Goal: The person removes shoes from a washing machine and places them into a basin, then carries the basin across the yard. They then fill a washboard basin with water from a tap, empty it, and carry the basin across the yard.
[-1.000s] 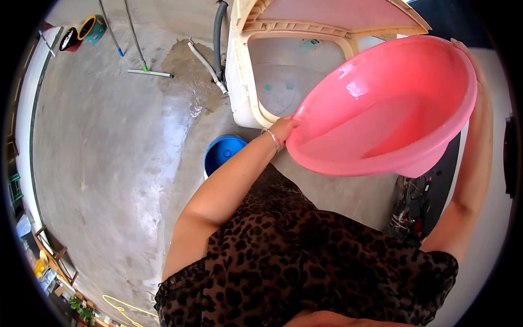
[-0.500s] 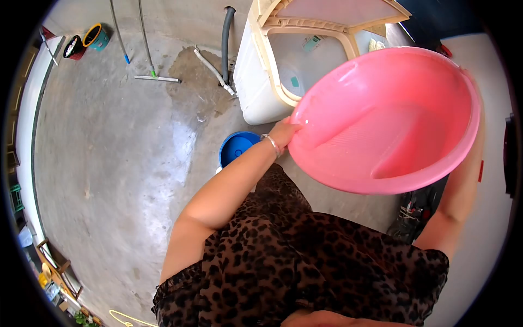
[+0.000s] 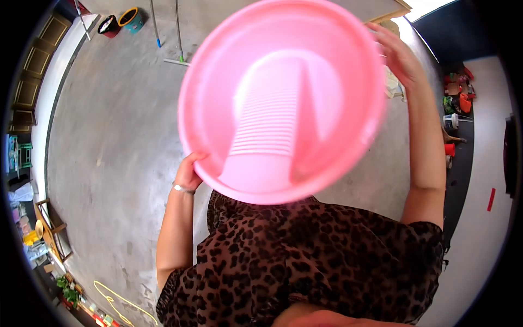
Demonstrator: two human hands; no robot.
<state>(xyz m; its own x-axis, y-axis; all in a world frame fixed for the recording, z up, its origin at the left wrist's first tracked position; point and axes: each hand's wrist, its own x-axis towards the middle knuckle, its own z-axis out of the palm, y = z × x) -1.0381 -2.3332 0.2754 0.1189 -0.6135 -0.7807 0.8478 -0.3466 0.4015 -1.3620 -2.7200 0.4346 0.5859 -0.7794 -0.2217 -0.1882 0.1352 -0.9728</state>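
A big pink basin (image 3: 261,125) is held up in front of my body, its ribbed inside facing me. My left hand (image 3: 189,170) grips its lower left rim, the thumb over the edge. On the upper right, my right hand (image 3: 396,53) is at the rim, fingers partly behind it and blurred. The basin hides most of what stands behind it; only a corner of the raised cream lid (image 3: 400,10) shows above its right side.
A squeegee (image 3: 177,61) stands on the grey floor behind the basin, at the left. Two small buckets (image 3: 131,20) are by the far wall. A yellow hose (image 3: 122,302) lies at the lower left. Assorted items (image 3: 458,95) line the right wall.
The basin has swung left and turned its inside toward me, with both hands moving along with it. The view has shifted, and the white machine and blue bucket are now hidden.
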